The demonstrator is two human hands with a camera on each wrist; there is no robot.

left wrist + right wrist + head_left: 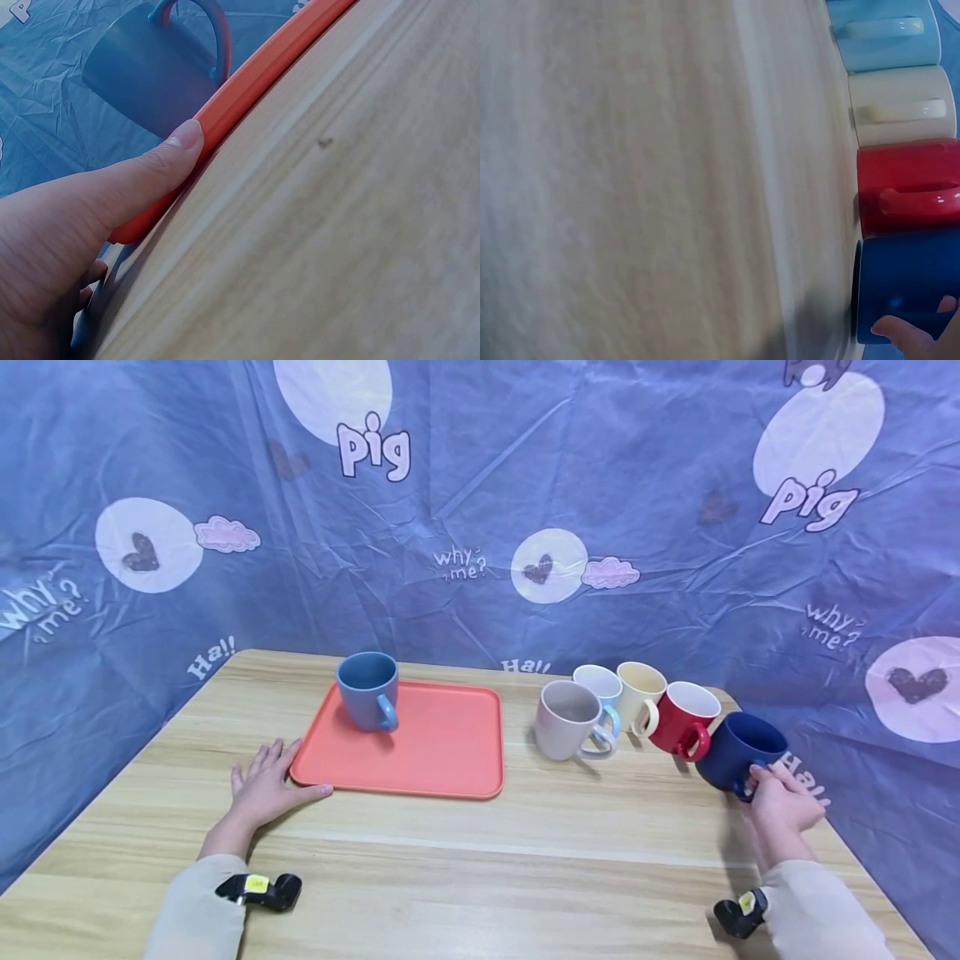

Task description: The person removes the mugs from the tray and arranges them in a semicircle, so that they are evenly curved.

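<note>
At the right end of a row of mugs, my right hand (783,797) grips the handle of a navy mug (742,743). The right wrist view shows my thumb against that navy mug (907,277), whose base is by the table. A red mug (678,718) stands right beside it. My left hand (266,785) lies with spread fingers at the near left corner of a coral tray (442,752), its thumb along the rim. In the left wrist view the thumb touches the tray's edge (247,90). A blue-grey mug (363,697) stands upright on the tray's left part.
Left of the red mug stand a cream mug (637,689), a white and light-blue mug (600,681) and, nearer, a pale grey mug (566,722). All rest on a wooden table (465,877). A printed blue cloth (480,502) hangs behind and along the sides.
</note>
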